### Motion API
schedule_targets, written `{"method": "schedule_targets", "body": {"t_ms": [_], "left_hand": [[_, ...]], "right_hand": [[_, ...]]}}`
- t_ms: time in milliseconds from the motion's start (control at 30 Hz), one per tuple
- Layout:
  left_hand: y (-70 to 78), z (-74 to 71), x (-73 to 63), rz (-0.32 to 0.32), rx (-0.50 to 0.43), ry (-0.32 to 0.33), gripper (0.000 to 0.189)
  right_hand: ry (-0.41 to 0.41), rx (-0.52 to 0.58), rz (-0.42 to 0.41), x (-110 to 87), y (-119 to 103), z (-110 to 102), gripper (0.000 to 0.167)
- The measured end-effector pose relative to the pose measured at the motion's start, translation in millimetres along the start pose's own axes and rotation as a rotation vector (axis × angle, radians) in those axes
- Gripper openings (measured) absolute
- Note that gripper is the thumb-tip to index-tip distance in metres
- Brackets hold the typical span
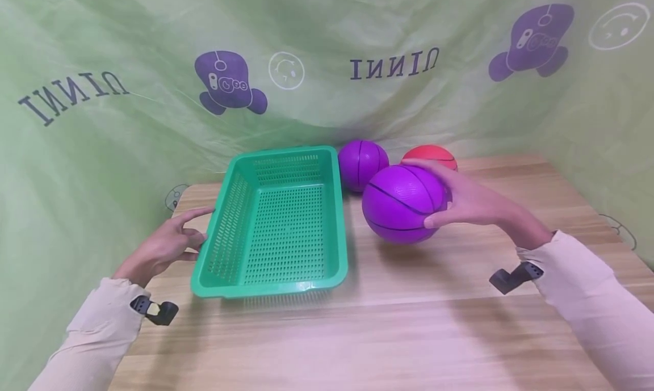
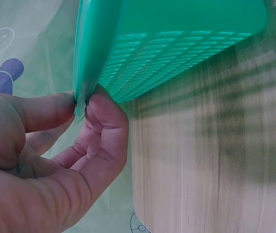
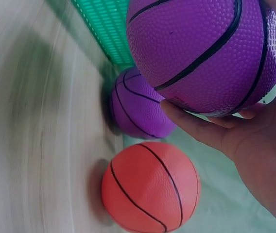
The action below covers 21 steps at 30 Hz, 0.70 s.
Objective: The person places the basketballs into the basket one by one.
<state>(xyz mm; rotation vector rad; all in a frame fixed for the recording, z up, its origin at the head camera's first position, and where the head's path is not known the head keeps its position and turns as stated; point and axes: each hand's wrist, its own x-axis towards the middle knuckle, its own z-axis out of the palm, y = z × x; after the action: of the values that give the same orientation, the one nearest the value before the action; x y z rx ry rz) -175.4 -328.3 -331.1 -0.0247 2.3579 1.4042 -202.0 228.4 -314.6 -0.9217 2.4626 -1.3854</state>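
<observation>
Held ball (image 1: 398, 204): purple with black seams, in the air over the table (image 1: 388, 340), just right of the basket (image 1: 271, 290) and apart from it; the right hand (image 1: 472, 201) is at its right side, the left hand (image 1: 166, 244) well apart, across the basket.
Right hand: gripping the held ball, one finger reaching over the top and the thumb low on the near face.
Left hand: pinching the basket's left rim between thumb and finger.
Writing: purple capitals (image 1: 394, 64), printed twice on the green cloth (image 1: 317, 11) and turned about; I, N and U can be made out, the exact word not for certain.
Prints: purple cartoon figures (image 1: 230, 82) and white smiling faces (image 1: 286, 71) on the cloth.
Basket: green, with slotted walls; its perforated floor shows bare.
Rear ball (image 1: 360, 165): purple, on the table beside the basket's right wall, toward the far end; whether they touch is unclear.
Red ball (image 3: 150, 187): on the table near the rear ball, partly hidden in the head view behind the held ball and right hand.
Sleeves (image 1: 577, 277): pale, a black mount (image 1: 504, 280) at each wrist.
</observation>
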Motion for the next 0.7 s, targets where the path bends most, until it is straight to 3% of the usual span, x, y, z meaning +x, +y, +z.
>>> {"method": "schedule_targets", "body": {"t_ms": [700], "left_hand": [[-2.4,-2.0,3.0,-0.001,-0.03,-0.009,0.074]], "right_hand": [[-0.067,0.07,-0.026,24.3,-6,26,0.102]]}}
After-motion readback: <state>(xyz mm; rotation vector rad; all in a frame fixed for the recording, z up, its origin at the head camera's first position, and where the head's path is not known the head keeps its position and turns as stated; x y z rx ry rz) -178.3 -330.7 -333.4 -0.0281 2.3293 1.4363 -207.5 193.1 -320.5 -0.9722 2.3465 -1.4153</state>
